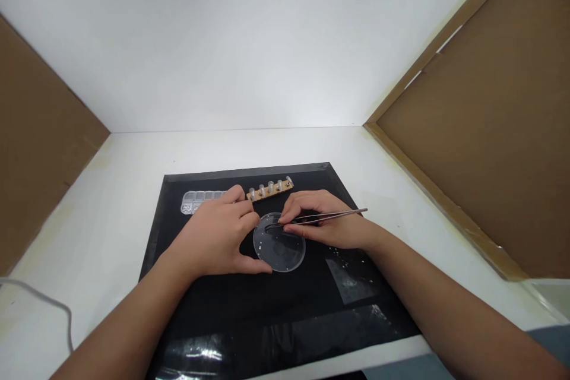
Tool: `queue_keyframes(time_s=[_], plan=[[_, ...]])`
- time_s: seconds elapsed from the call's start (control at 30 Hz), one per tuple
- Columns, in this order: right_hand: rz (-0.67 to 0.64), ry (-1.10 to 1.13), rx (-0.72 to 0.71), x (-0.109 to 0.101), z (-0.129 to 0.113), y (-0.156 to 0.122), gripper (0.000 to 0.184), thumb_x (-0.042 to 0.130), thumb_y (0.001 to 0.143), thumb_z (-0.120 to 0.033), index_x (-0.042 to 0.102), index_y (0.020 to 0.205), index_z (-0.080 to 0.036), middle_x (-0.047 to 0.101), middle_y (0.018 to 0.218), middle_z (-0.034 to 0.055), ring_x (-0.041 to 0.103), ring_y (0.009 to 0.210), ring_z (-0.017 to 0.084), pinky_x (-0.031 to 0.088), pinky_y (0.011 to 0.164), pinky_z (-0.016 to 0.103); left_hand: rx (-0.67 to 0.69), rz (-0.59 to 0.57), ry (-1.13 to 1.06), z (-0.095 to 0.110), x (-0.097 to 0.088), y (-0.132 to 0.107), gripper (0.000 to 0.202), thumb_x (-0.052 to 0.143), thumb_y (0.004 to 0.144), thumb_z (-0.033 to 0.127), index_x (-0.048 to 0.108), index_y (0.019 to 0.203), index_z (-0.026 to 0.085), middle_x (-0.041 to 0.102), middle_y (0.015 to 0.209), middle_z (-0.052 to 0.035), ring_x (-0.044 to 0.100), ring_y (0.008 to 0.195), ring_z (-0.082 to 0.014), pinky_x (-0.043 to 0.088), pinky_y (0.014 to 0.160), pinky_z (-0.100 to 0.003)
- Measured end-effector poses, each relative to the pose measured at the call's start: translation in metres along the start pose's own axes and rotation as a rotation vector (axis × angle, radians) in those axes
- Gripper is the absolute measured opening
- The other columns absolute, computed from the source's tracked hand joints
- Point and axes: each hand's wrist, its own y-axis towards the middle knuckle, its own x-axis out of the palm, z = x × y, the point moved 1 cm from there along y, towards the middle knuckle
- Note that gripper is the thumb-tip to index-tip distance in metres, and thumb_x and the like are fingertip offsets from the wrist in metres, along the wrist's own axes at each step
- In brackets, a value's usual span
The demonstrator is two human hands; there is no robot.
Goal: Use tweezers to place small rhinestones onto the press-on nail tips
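Note:
A clear round petri dish (280, 252) with several tiny pale specks in it lies on the black mat. My left hand (222, 231) steadies it at the left, thumb at the near rim and curled fingers by the far left rim. Metal tweezers (329, 217) are pinched in my right hand (320, 219), which hovers over the dish's right side. Their dark bent tips point left, inside the dish's outline; whether they grip a speck is too small to tell. Just beyond the dish is a tan strip (262, 193) with several small clear capped vials.
A clear compartment box (189, 200) sits behind my left hand, partly covered by it. Small yellowish bits and a clear plastic sheet (351, 282) lie right of the dish on the black mat (222, 303). Brown boards stand at both sides; a grey cable (48, 300) runs at left.

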Motion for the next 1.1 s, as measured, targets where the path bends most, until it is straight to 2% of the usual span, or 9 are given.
queue_keyframes(time_s=[0.43, 0.7, 1.1], plan=[[0.007, 0.015, 0.005, 0.0022, 0.0020, 0.0002, 0.010, 0.077, 0.098, -0.028, 0.079, 0.101, -0.018, 0.078, 0.098, 0.0078, 0.075, 0.090, 0.018, 0.059, 0.082, 0.031, 0.001, -0.001, 0.015, 0.0007, -0.0010, 0.0002, 0.058, 0.081, 0.079, 0.073, 0.072, 0.092, 0.017, 0.068, 0.083, -0.0078, 0.054, 0.093, -0.0294, 0.050, 0.069, -0.040], [0.004, 0.022, 0.008, 0.0031, 0.0046, -0.0004, 0.010, 0.077, 0.098, -0.028, 0.079, 0.102, -0.019, 0.078, 0.099, 0.0078, 0.075, 0.091, 0.019, 0.060, 0.082, 0.031, -0.028, -0.046, 0.009, 0.0007, -0.0024, 0.0001, 0.060, 0.078, 0.081, 0.075, 0.073, 0.095, 0.016, 0.068, 0.085, -0.0073, 0.054, 0.098, -0.0304, 0.051, 0.074, -0.041], [-0.017, 0.008, 0.004, 0.0023, 0.0025, 0.0000, 0.007, 0.075, 0.099, -0.026, 0.078, 0.100, -0.019, 0.077, 0.098, 0.0066, 0.074, 0.090, 0.018, 0.059, 0.081, 0.030, -0.029, -0.033, 0.012, 0.0003, -0.0026, 0.0009, 0.058, 0.079, 0.081, 0.073, 0.074, 0.096, 0.017, 0.069, 0.086, -0.0074, 0.055, 0.099, -0.0307, 0.049, 0.070, -0.039]])
